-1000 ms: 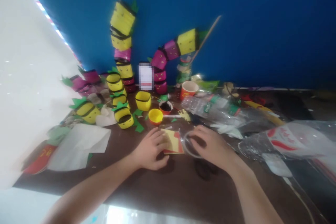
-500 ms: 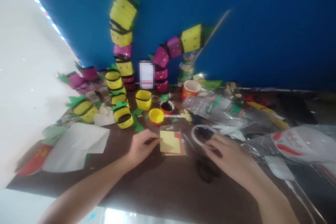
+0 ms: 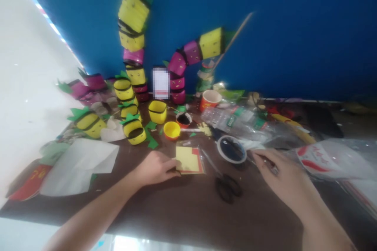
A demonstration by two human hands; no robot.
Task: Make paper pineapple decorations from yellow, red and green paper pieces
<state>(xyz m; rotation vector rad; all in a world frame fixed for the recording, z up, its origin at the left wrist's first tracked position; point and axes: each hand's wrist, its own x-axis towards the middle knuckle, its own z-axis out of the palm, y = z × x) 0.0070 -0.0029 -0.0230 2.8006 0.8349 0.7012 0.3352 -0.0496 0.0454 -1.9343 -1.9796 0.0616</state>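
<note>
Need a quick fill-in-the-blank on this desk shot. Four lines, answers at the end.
1. The top sheet of paper beside the left hand is ____.
2. In the picture, the white ring lies to the ____ of that sheet.
3. The scissors have ____ handles.
4. The wall behind the table is ____.

Missing words: yellow; right; black; blue.

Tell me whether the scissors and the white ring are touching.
Apart: the head view shows bare brown table between the scissors and the lower edge of the white ring.
</note>
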